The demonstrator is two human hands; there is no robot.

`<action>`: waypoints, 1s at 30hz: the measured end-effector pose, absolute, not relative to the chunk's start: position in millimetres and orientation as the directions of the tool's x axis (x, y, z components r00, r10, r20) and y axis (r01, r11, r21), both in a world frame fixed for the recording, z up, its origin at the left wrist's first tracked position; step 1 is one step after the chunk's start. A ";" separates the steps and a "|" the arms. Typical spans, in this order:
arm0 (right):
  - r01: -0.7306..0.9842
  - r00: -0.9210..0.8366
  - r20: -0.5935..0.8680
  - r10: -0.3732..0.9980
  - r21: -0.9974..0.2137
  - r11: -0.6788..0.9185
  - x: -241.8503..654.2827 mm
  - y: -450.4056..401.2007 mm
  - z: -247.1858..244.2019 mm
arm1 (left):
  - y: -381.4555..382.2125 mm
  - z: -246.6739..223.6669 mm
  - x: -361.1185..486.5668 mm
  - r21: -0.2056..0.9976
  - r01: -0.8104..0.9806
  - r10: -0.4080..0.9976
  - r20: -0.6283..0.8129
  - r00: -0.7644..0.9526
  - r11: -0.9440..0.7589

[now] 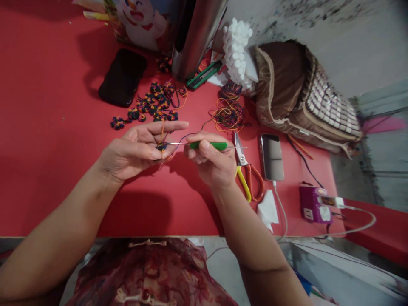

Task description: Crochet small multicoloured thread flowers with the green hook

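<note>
My right hand (212, 159) grips a crochet hook (208, 145) by its green handle, its thin metal shaft pointing left. At the shaft's tip is a small dark crocheted piece (162, 146), pinched between the thumb and fingers of my left hand (137, 148). An orange strand runs up from the piece over my left fingers, and a dark blue strand trails off to the right. Just beyond my left hand lie several crocheted flowers (156, 102) in dark blue, green and orange. Behind my right hand sits a loose tangle of yarn (229, 114).
Scissors (244, 165) with red and yellow handles and a phone (271, 157) on a cable lie right of my right hand. Farther back are a green cutter (204, 75), a black case (123, 77), a metal cylinder (197, 38) and a brown bag (287, 80). A purple power adapter (314, 204) sits at the right.
</note>
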State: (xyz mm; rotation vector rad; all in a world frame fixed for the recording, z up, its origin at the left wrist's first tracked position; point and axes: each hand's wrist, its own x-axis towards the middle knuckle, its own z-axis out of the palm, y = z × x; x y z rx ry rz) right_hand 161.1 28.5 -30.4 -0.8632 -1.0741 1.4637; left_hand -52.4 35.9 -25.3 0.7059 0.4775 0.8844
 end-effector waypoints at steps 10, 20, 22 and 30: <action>-0.276 -0.125 0.128 0.984 -0.957 0.089 164.4 27.7 -24.3 | 36.3 -23.5 -47.5 0.720 -0.534 0.847 -0.143 0.511 0.444; -0.237 -0.153 0.174 0.973 -0.962 0.135 166.2 26.5 -25.2 | 35.9 -23.5 -48.7 0.687 -0.489 0.784 -0.193 0.591 0.538; -0.247 -0.154 0.181 0.971 -0.959 0.140 165.5 26.0 -25.2 | 35.6 -23.8 -48.9 0.702 -0.479 0.789 -0.195 0.583 0.527; -0.224 -0.145 0.201 0.969 -0.960 0.166 167.8 25.4 -22.3 | 36.0 -28.5 -47.4 0.720 -0.487 0.814 -0.188 0.549 0.494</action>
